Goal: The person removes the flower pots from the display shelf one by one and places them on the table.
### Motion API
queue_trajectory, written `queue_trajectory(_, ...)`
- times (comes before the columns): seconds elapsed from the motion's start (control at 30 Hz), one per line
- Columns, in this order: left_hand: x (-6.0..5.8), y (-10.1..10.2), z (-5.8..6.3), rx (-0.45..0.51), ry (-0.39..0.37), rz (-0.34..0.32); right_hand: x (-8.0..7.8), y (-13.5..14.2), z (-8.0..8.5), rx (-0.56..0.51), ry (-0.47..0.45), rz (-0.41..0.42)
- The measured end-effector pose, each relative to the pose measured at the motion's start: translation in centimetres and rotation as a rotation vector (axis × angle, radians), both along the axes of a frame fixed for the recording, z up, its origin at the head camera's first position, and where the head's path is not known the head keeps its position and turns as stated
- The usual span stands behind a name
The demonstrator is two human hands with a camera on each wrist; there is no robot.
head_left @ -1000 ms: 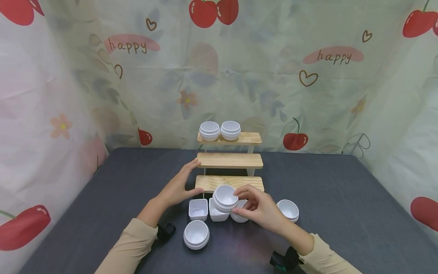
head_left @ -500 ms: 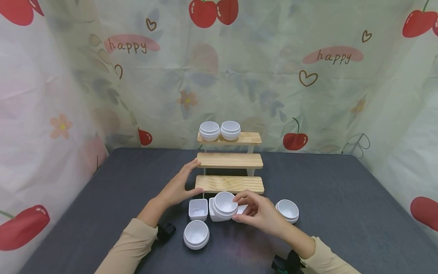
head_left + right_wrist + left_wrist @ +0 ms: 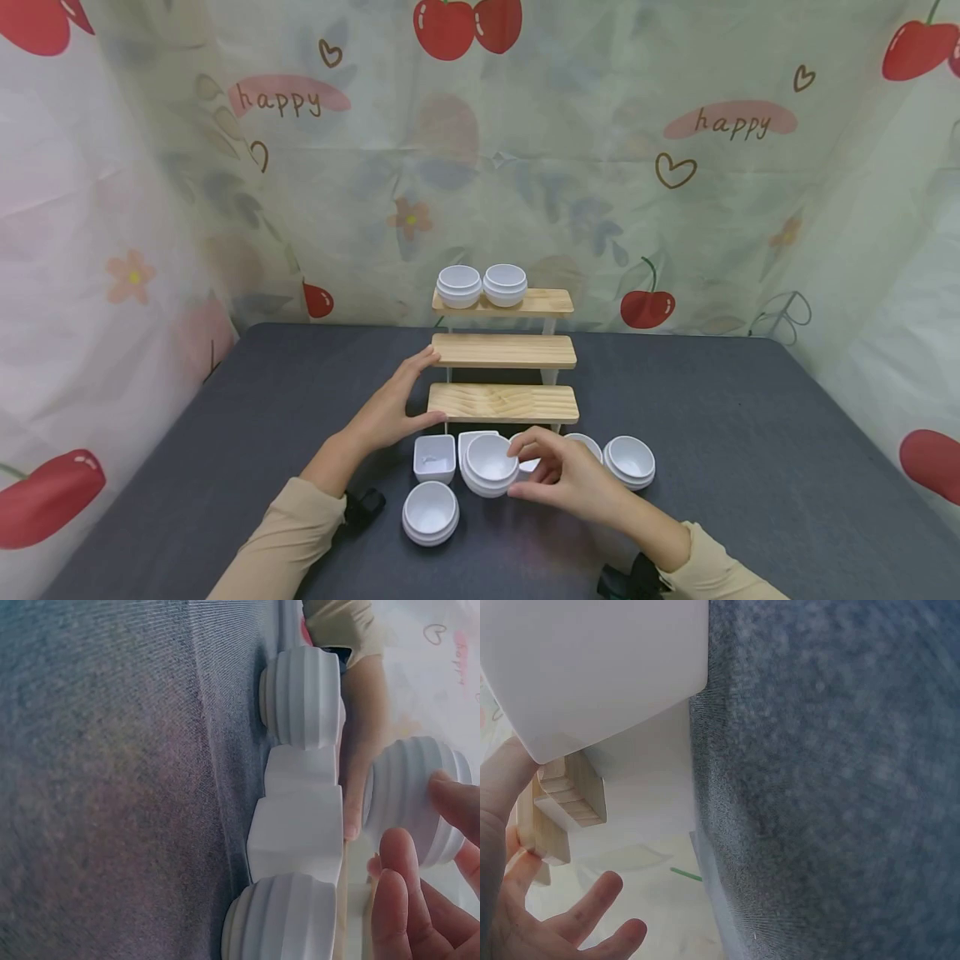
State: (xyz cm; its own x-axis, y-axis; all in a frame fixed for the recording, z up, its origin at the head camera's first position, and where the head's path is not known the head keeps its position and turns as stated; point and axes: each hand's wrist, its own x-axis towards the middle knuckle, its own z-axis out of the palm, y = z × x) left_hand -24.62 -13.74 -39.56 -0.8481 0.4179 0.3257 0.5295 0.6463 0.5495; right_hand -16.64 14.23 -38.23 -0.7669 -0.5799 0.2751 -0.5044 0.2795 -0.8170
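Observation:
My right hand (image 3: 566, 477) pinches a white ribbed round bowl (image 3: 483, 483) by its right side, thumb at the front and fingers at the back. In the right wrist view the held bowl (image 3: 405, 791) is raised off the dark table, higher than the row of bowls. My left hand (image 3: 384, 408) touches the left ends of a three-tier wooden shelf stand (image 3: 502, 352). Its thumb lies at the lowest board and its extended fingers reach the middle one. In the left wrist view a white square bowl (image 3: 607, 667) partly covers the thumb.
Two white round bowls (image 3: 459, 287) stand on the top shelf. Before the stand, a row holds a square bowl (image 3: 434, 458), others partly hidden by the right hand, and a round bowl (image 3: 630, 461) at its right end. Another round bowl (image 3: 431, 512) stands nearer, front left.
My right hand has carried the bowl toward me and slightly left, from over the row of bowls to its front. The left hand has stayed at the shelf stand.

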Motion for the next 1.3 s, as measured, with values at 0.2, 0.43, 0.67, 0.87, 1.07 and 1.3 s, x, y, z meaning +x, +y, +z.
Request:
queue_trajectory(0.2,-0.1,0.0,0.0,-0.002,-0.001,0.002,-0.1,0.1,-0.2,0.023,-0.026,0.023)
queue_trajectory(0.43,0.0,0.0,0.2,-0.002,-0.006,0.004,0.0,0.1,-0.4,0.058,-0.031,0.049)
queue_trajectory(0.67,0.0,0.0,0.2,-0.003,-0.015,0.002,0.1,0.1,-0.6,0.071,-0.008,0.076)
queue_trajectory(0.87,0.0,0.0,0.1,0.001,-0.016,0.000,0.1,0.1,-0.9,0.088,-0.017,0.099)
queue_trajectory(1.07,-0.1,0.0,0.0,-0.004,-0.006,0.002,0.2,0.1,-1.1,0.090,-0.044,0.116)
queue_trajectory(1.3,-0.1,0.0,-0.1,-0.001,-0.016,0.004,0.2,0.1,-1.3,0.113,-0.057,0.128)
